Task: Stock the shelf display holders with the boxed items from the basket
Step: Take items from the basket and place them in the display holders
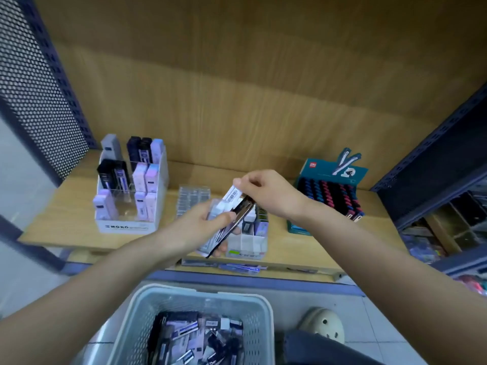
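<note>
My left hand (pixel 204 222) grips a stack of slim boxed items (pixel 232 222), black and white ones, above a small white display holder (pixel 247 246) on the wooden shelf. My right hand (pixel 266 191) pinches the top end of one white box (pixel 233 192) from that stack. A larger white display holder (pixel 126 225) marked MONO stands to the left, partly filled with black, lilac and pink boxes. The pale grey basket (pixel 163 296) sits below, with several more boxed items (pixel 195 338) inside.
A clear plastic tray (pixel 192 198) lies behind my left hand. A teal pen display box (pixel 329 191) stands at the right. Perforated dark metal panels (pixel 34 83) flank the shelf. A cream clog shoe (pixel 322 325) rests on the tiled floor beside the basket.
</note>
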{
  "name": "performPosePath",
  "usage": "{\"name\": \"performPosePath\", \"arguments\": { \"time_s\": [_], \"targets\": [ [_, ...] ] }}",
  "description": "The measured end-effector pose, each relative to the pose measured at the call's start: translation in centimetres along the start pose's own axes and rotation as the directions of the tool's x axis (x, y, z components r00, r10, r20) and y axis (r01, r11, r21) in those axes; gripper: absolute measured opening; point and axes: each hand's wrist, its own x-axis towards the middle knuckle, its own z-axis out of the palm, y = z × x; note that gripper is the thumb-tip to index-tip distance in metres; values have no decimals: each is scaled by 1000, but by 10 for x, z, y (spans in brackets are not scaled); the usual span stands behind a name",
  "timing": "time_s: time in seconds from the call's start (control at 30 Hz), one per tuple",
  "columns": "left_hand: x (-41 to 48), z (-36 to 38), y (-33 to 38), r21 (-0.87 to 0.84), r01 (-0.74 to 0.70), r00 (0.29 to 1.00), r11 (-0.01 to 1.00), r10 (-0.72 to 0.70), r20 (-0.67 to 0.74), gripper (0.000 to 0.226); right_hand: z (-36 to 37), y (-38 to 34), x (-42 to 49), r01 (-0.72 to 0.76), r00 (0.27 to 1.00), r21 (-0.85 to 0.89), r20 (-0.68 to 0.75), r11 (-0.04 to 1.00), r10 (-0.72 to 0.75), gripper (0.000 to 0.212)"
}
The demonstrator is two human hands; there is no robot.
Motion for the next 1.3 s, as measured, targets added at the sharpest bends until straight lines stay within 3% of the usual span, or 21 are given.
{"name": "performPosePath", "arguments": {
  "time_s": [0.17, 0.33, 0.43, 0.63, 0.7, 0.77, 0.83, 0.9, 0.97, 1.1, 1.2, 1.3],
  "targets": [
    [-34, -43, -11, -53, -11, 997, 999, 7, -71, 12, 26, -38, 6, -48, 992, 228, -106, 973, 73, 26],
    [-60, -83, -20, -55, -40, 980, 998, 28, -197, 14, 55, -71, 7, -51, 991, 518, -83, 854, 109, 15],
    [-72, -106, -23, -88, -70, 946, 994, 38, -323, 17, 74, -84, 12, -87, 990, 650, -25, 755, 136, 10],
    [-95, -153, -25, -167, -109, 864, 980, 10, -504, 17, 115, -109, 10, -192, 977, 678, 197, 710, 76, 15],
    [-103, -164, -23, -160, -117, 855, 980, 17, -519, 17, 129, -117, 10, -237, 956, 644, 286, 727, 59, 17],
    [-109, -172, -20, -154, -136, 840, 979, 32, -542, 19, 140, -122, 13, -229, 932, 515, 361, 826, 34, 26],
    [-114, -179, -17, -145, -148, 831, 978, 43, -554, 19, 149, -125, 17, -121, 908, 312, 419, 942, -22, 35],
    [-119, -187, -18, -153, -155, 823, 976, 41, -567, 15, 158, -129, 21, -13, 897, 177, 437, 984, -67, 27],
    [-123, -195, -21, -187, -160, 811, 969, 21, -584, 11, 166, -131, 28, 65, 921, 68, 380, 996, -86, 14],
    [-127, -210, -29, -203, -140, 798, 969, -10, -602, 11, 180, -121, 55, 143, 982, -208, 155, 968, -112, 15],
    [-127, -216, -32, -224, -133, 787, 965, -34, -616, 9, 188, -110, 76, 136, 991, -242, 18, 961, -136, 8],
    [-126, -218, -33, -252, -135, 794, 958, -48, -606, 11, 199, -99, 96, 103, 994, -296, 8, 950, -106, 8]
  ]
}}
